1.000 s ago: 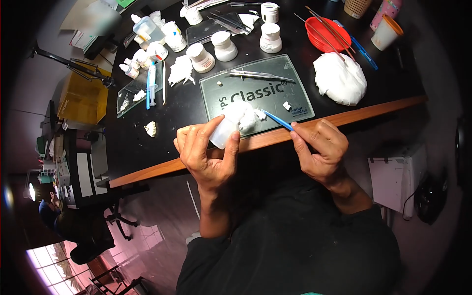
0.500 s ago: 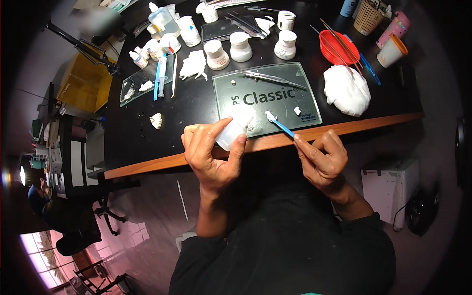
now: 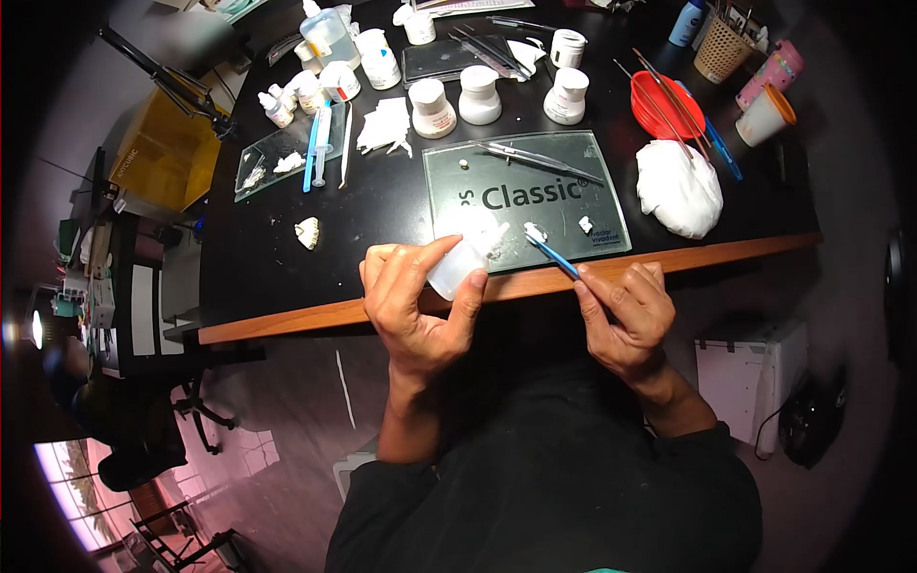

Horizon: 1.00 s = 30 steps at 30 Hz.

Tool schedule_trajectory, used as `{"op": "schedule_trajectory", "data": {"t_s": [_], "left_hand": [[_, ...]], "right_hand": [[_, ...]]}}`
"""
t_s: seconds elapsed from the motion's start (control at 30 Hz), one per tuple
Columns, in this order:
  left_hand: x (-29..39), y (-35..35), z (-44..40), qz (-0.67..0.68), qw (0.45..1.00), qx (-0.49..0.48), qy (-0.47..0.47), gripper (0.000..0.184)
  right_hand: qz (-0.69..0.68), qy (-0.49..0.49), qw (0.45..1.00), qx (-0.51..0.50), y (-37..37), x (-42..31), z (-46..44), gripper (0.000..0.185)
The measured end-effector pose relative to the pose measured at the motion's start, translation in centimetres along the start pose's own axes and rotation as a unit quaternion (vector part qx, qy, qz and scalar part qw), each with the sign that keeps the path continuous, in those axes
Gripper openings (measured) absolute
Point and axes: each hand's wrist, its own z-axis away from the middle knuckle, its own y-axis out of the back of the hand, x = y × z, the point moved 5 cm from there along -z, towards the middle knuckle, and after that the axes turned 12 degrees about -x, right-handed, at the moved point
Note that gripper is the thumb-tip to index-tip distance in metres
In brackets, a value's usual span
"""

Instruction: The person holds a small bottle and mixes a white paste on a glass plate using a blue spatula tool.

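My left hand (image 3: 417,304) grips a translucent white jar (image 3: 457,270) between thumb and fingers, tilted with its mouth toward the glass slab (image 3: 544,215) marked "Classic". Bright glare hides the jar's mouth. In my right hand (image 3: 628,317) is a slim blue spatula (image 3: 557,260), pinched near its end. Its tip meets a small heap of white powder (image 3: 536,231) on the slab. A second white lump (image 3: 586,224) lies to the right of that heap. Metal tweezers (image 3: 535,159) rest across the slab's far part, near a small pale piece (image 3: 464,163).
White jars (image 3: 479,95) stand behind the slab. At right are a wad of white tissue (image 3: 680,191), a red bowl (image 3: 659,110) with brushes, and a cup (image 3: 764,116). To the left lie a smaller glass plate (image 3: 272,170) with a syringe (image 3: 323,143) and a pale dental model piece (image 3: 307,232).
The whole view has shifted slightly. Both hands keep their holds on the jar and the spatula, with the spatula tip still at the powder.
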Motion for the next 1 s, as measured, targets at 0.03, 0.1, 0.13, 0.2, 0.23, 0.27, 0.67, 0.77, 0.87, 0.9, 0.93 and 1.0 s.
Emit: {"op": "schedule_trajectory", "data": {"t_s": [0.03, 0.1, 0.13, 0.2, 0.23, 0.27, 0.67, 0.77, 0.87, 0.9, 0.93, 1.0], "left_hand": [[-0.2, 0.1, 0.1, 0.015, 1.0, -0.002, 0.005, 0.034], [-0.5, 0.1, 0.0, 0.045, 0.999, 0.003, 0.019, 0.033], [-0.5, 0.1, -0.1, 0.06, 0.998, 0.009, 0.031, 0.032], [-0.6, 0.3, 0.0, 0.076, 0.996, 0.013, 0.044, 0.031], [-0.7, 0.3, 0.0, 0.077, 0.996, 0.011, 0.045, 0.031], [-0.7, 0.3, 0.0, 0.078, 0.996, 0.01, 0.046, 0.03], [-0.5, 0.4, -0.2, 0.066, 0.997, 0.007, 0.038, 0.03], [-0.5, 0.4, -0.2, 0.063, 0.997, 0.01, 0.035, 0.03], [-0.5, 0.3, -0.2, 0.061, 0.997, 0.01, 0.036, 0.029], [-0.5, 0.3, -0.2, 0.06, 0.998, 0.01, 0.035, 0.029], [-0.5, 0.3, -0.2, 0.058, 0.998, 0.01, 0.035, 0.029], [-0.5, 0.3, -0.2, 0.055, 0.998, 0.009, 0.035, 0.03]], "right_hand": [[-0.008, -0.007, 1.0, 0.005, 0.1, 0.1, 0.0, 0.024], [-0.023, -0.019, 0.999, 0.015, 0.2, 0.2, -0.1, 0.021], [-0.024, -0.02, 0.999, 0.011, 0.2, 0.3, -0.2, 0.021], [-0.026, -0.024, 0.999, 0.002, 0.3, 0.3, -0.4, 0.019], [-0.021, -0.03, 0.999, -0.003, 0.4, 0.2, -0.6, 0.019], [-0.015, -0.035, 0.999, -0.008, 0.7, 0.1, -0.7, 0.019], [-0.011, -0.051, 0.997, -0.054, 1.4, 0.6, -1.2, 0.02], [-0.011, -0.04, 0.998, -0.047, 1.0, 0.8, -1.0, 0.018], [0.002, -0.031, 0.999, -0.042, 0.9, 0.7, -0.9, 0.018], [0.01, -0.028, 0.999, -0.043, 0.9, 0.7, -1.0, 0.018], [0.012, -0.024, 0.999, -0.044, 0.9, 0.6, -1.0, 0.018], [0.018, -0.014, 0.999, -0.044, 0.9, 0.4, -1.0, 0.018]]}}
